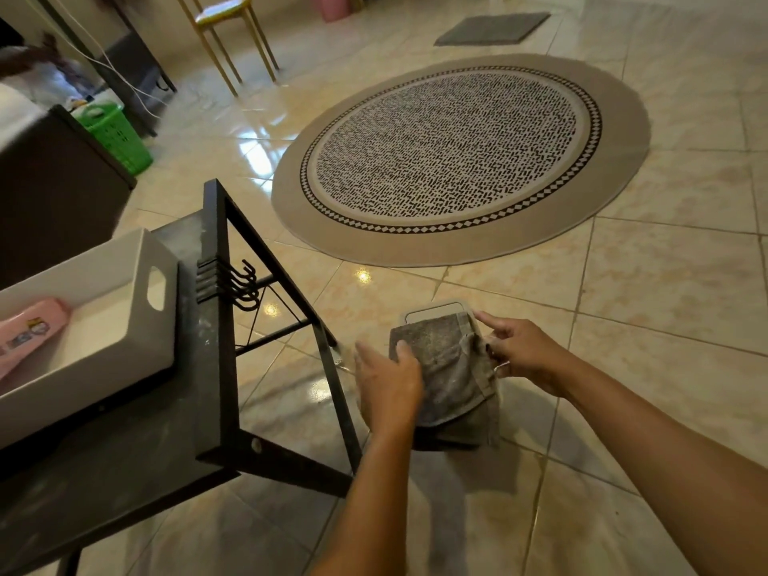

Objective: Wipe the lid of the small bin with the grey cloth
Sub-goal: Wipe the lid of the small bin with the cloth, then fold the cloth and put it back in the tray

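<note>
I see the small bin (440, 318) on the tiled floor (623, 326), just right of the black metal table (199, 409) and near the round patterned rug (457, 160). The grey cloth (451, 376) is draped over the bin's lid (434, 311), covering most of it — only the far pale edge shows. My left hand (388, 386) lies on the cloth's left side, fingers loosely together and pressing down flat. My right hand (521, 353) pinches the cloth's right edge between thumb and curled fingers, the forefinger stretched out towards the lid's far right corner. On the table, left, sits a white tray (104, 326) with a pink item (29, 330) in it.
</note>
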